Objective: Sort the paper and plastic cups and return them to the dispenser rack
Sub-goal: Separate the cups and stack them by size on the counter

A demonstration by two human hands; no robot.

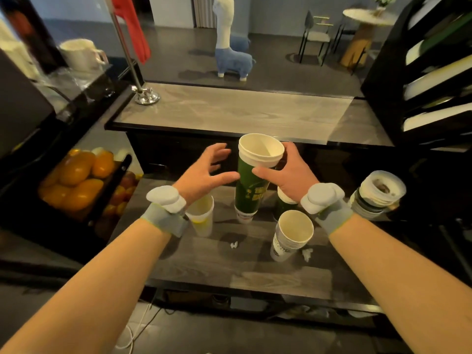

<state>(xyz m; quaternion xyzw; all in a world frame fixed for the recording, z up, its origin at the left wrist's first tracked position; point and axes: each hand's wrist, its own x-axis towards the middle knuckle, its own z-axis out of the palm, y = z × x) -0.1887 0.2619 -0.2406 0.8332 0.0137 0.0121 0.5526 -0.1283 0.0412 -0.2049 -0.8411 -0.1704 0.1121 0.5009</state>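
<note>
Gripping the tall green cup stack [251,185] near its rim, the right hand [288,175] has thumb and fingers curled round it. The left hand [204,172], fingers spread and holding nothing, hovers just beside it at 9 o'clock. Gathering paper cups seems the step in hand; loose white cups [201,218] stand at 7 and 5 o'clock. Next, I judge, the stack must be carried upright to the dispenser rack [434,80] at 2 o'clock.

bare forearms, grey wristbands [163,222], white trackers [167,198]
</note>
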